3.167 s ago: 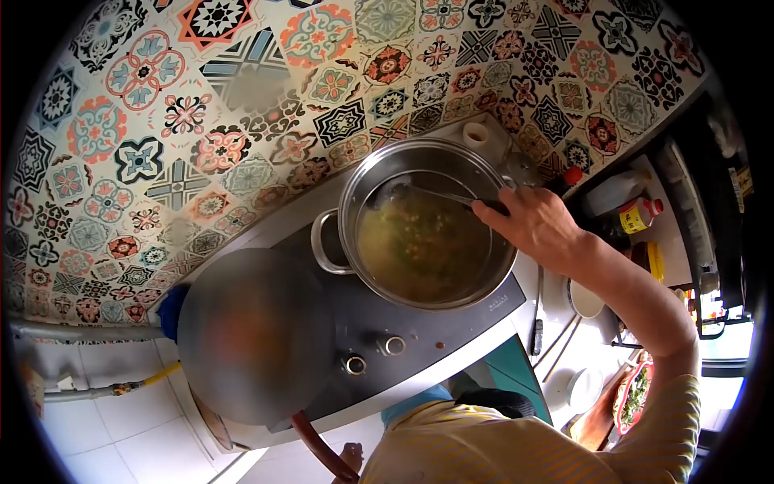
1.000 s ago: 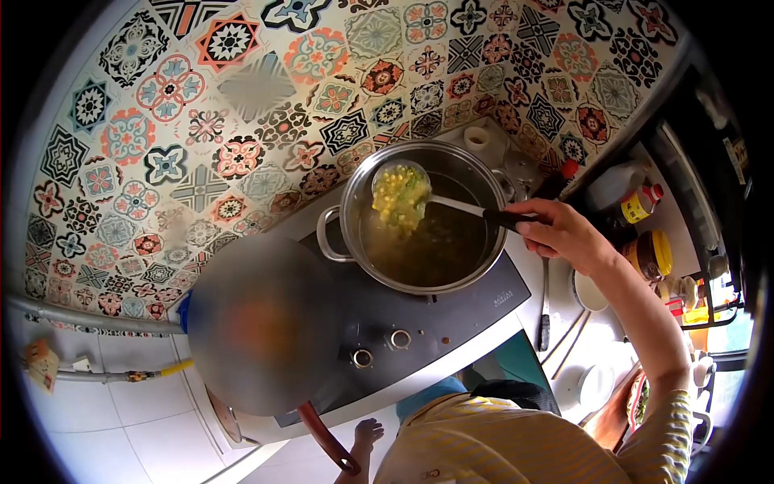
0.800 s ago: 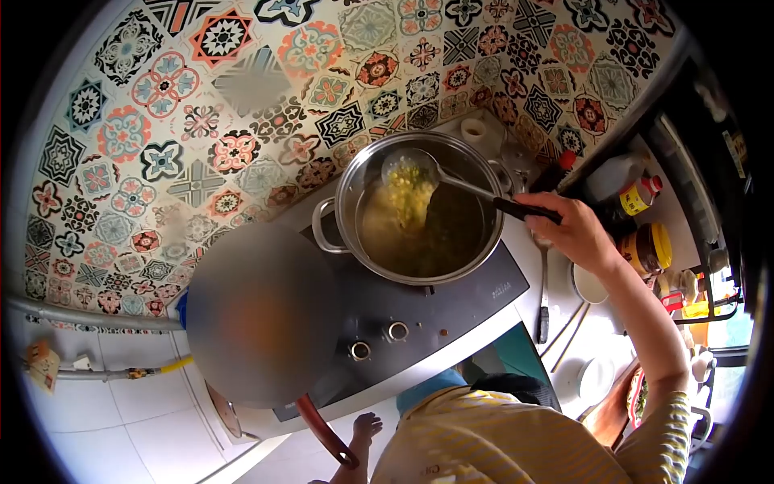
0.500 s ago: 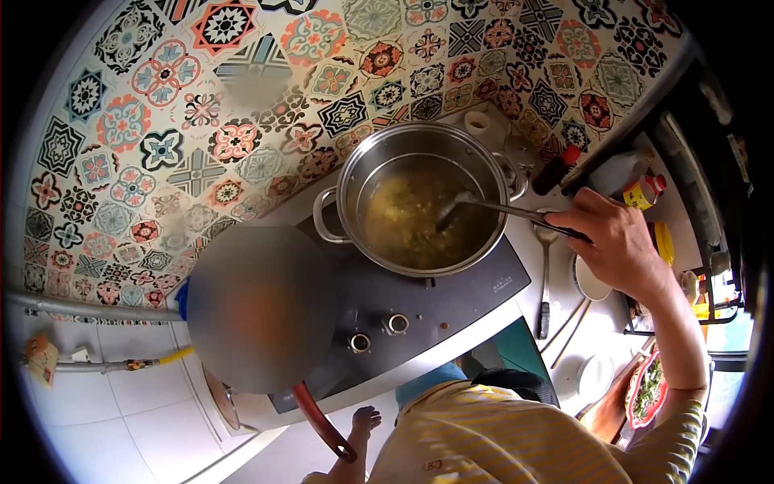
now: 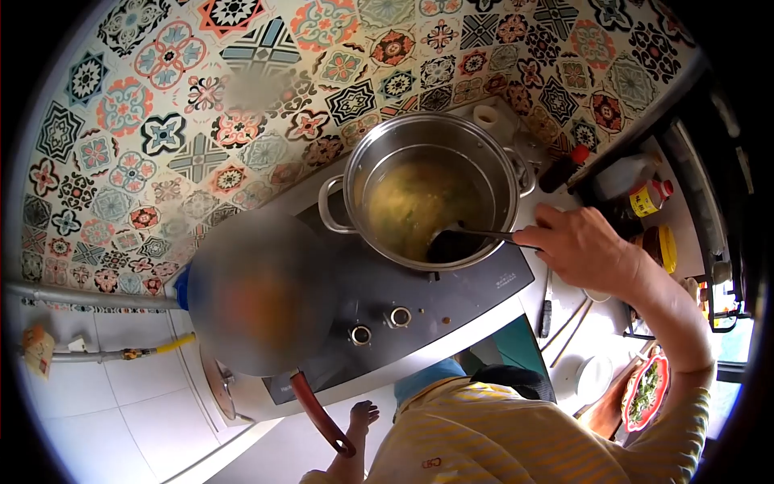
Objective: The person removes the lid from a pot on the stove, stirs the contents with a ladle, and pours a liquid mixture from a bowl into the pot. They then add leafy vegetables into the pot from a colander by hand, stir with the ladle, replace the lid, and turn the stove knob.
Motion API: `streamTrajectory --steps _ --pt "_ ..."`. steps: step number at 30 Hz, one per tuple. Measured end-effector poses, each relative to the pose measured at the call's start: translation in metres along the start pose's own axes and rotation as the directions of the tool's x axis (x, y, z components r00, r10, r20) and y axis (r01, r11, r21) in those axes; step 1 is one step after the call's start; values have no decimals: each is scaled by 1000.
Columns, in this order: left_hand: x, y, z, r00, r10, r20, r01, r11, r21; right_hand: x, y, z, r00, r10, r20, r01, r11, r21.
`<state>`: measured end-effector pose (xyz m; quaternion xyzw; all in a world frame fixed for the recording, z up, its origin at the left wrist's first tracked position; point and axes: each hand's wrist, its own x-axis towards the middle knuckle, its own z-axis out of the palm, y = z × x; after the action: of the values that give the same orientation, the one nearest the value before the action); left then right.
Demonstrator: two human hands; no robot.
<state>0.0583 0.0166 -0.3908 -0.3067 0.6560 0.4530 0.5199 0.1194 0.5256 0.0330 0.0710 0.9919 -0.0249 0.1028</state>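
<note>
My right hand [image 5: 576, 246] is wrapped round the handle of a ladle [image 5: 484, 234]. Its dark bowl dips into cloudy yellowish soup [image 5: 415, 198] with green bits, near the front wall of a large steel pot [image 5: 348, 189]. The pot stands on the black stove [image 5: 476, 294]. Low in the view, my left hand [image 5: 364, 415] hangs beside my body, fingers somewhat apart and nothing in them. A reddish-brown pan handle [image 5: 318, 415] passes close to my left forearm; the pan itself [image 5: 262, 298] is a blurred grey disc with an orange middle.
Right of the stove are chopsticks [image 5: 571, 331], a white lid or dish [image 5: 595, 377], and a red-rimmed plate [image 5: 629, 407] of chopped greens. Bottles, including a red-capped one [image 5: 560, 171], line the back right. A pipe [image 5: 97, 295] runs along the left wall.
My right hand has moved down and slightly left. The ladle's bowl has shifted from the soup's right side to the pot's front. The view has shifted slightly.
</note>
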Motion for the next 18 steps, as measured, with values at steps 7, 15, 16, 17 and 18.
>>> streamTrajectory --steps 7,15,16,17,18 --pt "-3 -11 -6 999 -24 -33 23 999 -40 18 -17 37 996 -80 -50 70 983 -172" --pt "-9 -2 -3 999 31 -30 -31 999 -5 58 -5 54 994 103 -24 -106 952 -288" --pt "-7 -3 -4 999 29 -24 -30 999 -18 57 -3 51 990 140 -10 -137 950 -281" --pt "-6 -4 -6 999 27 -19 -28 999 -31 56 -2 45 984 176 5 -168 947 -274" --pt "-4 -5 -7 999 29 -17 -29 999 -25 55 0 40 977 214 19 -201 942 -269"
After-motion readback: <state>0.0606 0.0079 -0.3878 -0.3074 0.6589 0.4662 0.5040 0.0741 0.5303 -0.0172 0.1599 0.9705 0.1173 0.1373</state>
